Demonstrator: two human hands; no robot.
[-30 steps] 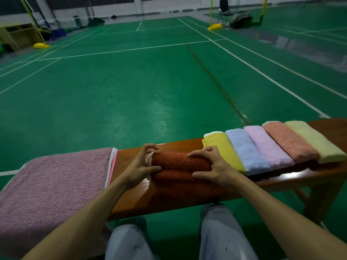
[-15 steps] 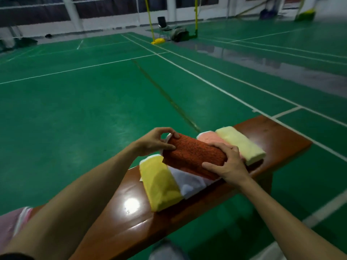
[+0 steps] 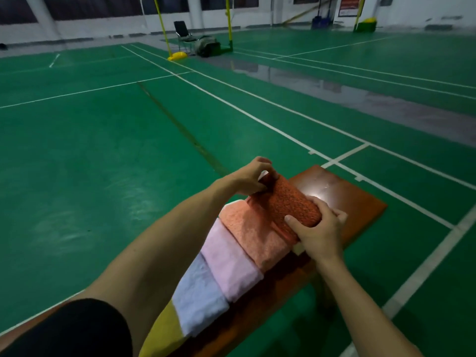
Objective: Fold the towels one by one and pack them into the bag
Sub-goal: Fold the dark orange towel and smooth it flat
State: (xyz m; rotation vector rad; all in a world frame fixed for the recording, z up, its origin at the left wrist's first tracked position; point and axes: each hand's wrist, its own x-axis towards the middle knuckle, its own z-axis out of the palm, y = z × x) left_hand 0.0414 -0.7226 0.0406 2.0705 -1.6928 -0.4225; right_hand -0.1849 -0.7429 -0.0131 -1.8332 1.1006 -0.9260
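Note:
A folded rust-orange towel (image 3: 291, 202) is held between both hands above the right end of a row of folded towels on the wooden bench (image 3: 342, 191). My left hand (image 3: 251, 176) pinches its far end; my right hand (image 3: 318, 229) grips its near end. Under and beside it lie a salmon towel (image 3: 249, 233), a pink towel (image 3: 230, 264), a pale blue towel (image 3: 198, 300) and a yellow towel (image 3: 159, 333). The pale yellow-green towel is hidden under the orange one. No bag is in view.
The bench's right end shows bare glossy wood. Green court floor (image 3: 103, 163) with white lines surrounds it. Far off stand a black chair (image 3: 183, 34), a dark bag (image 3: 206, 47) and yellow net posts (image 3: 164, 29).
Both hands lifted the rust-orange towel off the bench left of the row and carried it right, over the row, to its right end. My view swung right with it.

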